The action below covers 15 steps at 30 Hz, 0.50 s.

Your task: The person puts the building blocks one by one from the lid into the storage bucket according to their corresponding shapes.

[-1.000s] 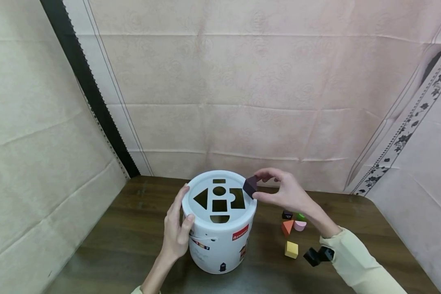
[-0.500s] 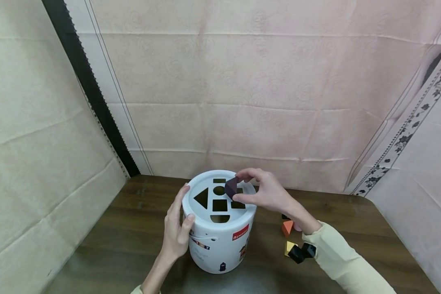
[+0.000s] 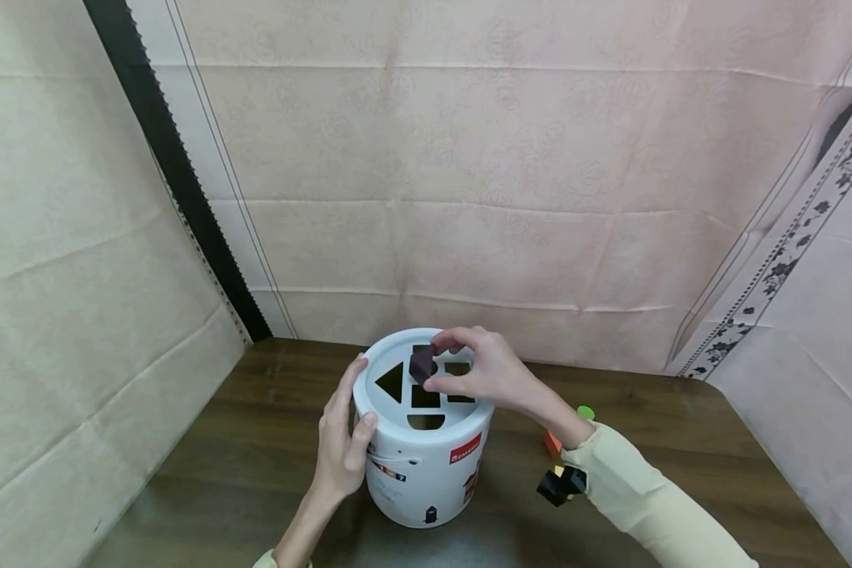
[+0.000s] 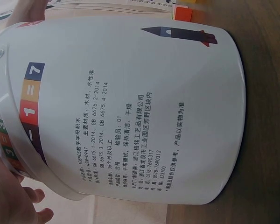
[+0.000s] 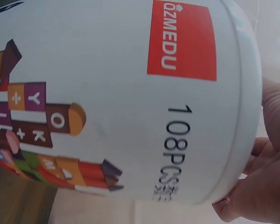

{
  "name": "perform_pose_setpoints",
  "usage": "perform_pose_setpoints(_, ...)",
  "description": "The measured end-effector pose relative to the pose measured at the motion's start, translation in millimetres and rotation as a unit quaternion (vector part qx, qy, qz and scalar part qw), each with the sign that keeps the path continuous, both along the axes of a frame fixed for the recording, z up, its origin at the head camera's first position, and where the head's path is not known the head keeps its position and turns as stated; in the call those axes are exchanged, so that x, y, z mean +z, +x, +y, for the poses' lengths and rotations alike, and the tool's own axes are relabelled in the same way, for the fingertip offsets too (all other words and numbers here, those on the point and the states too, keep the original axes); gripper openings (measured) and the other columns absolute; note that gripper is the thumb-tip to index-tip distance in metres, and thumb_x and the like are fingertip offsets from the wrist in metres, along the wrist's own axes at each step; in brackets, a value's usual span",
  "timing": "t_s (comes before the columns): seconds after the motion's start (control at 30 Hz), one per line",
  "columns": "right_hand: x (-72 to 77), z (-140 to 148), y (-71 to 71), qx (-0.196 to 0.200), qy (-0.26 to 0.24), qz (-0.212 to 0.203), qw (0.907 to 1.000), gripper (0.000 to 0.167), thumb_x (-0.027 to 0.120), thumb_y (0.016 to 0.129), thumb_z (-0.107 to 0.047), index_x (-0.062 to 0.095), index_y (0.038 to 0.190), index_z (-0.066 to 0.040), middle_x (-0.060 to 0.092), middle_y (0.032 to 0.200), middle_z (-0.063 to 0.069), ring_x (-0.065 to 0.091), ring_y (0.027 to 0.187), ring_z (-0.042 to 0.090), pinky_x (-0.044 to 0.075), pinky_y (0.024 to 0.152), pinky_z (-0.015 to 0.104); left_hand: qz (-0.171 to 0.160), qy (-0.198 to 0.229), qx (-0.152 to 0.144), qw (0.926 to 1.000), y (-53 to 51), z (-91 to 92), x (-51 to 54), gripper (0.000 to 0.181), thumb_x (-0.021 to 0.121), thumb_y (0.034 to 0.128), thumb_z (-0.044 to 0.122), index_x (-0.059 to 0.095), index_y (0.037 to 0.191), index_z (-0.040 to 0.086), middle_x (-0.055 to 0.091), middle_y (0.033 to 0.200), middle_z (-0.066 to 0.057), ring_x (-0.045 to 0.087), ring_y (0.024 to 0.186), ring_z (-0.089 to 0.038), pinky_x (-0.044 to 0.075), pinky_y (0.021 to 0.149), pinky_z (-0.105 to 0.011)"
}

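Note:
A white bucket (image 3: 412, 481) stands upright on the table, its lid (image 3: 389, 418) cut with several shaped holes. My left hand (image 3: 341, 442) holds the bucket's left side near the rim, thumb in front and fingers farther back. Between thumb and fingertips, my right hand (image 3: 490, 371) pinches a dark purple block (image 3: 420, 364) with angled faces. The block is over the lid's middle, partly covering the round hole; whether it touches the lid I cannot tell. In the right wrist view the bucket wall (image 5: 116, 56) hides the block, and part of the right hand (image 5: 256, 186) shows past the rim.
Right of the bucket, an orange triangular block (image 3: 552, 444) and a green block (image 3: 585, 412) lie on the wooden table (image 3: 255, 457). A yellow block is mostly hidden behind the black wrist camera (image 3: 561, 487). Pale cloth (image 3: 468, 158) hangs behind and at both sides.
My right hand has carried the purple block leftward from the lid's right edge to its middle. The left hand and bucket have stayed in place.

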State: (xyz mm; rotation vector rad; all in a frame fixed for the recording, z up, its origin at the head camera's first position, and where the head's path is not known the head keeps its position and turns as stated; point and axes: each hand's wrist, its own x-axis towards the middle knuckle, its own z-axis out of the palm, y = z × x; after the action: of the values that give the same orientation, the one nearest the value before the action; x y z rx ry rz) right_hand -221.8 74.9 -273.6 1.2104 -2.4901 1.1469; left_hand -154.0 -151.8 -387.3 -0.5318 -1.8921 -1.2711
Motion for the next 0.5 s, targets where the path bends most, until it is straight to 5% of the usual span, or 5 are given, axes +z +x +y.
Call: perform_pose_setpoints(0.5,3.1,-29,-0.7,0.036,0.025,0.007,0.999,0.051,0.087,0.078,-0.025,0.07,0.12,-0.001,0.071,0.111,0.007,0.065,0.103,0.023,0.051,0.087,0.044,-0.008,-0.001,0.004,1.0,0.6,-0.1,0.4,0.065,0.046,0.0988,0.042,0.041,0.152,0.004,0.047,0.151,-0.01,0.05,0.129,-0.03,0.035,0.104,-0.023)
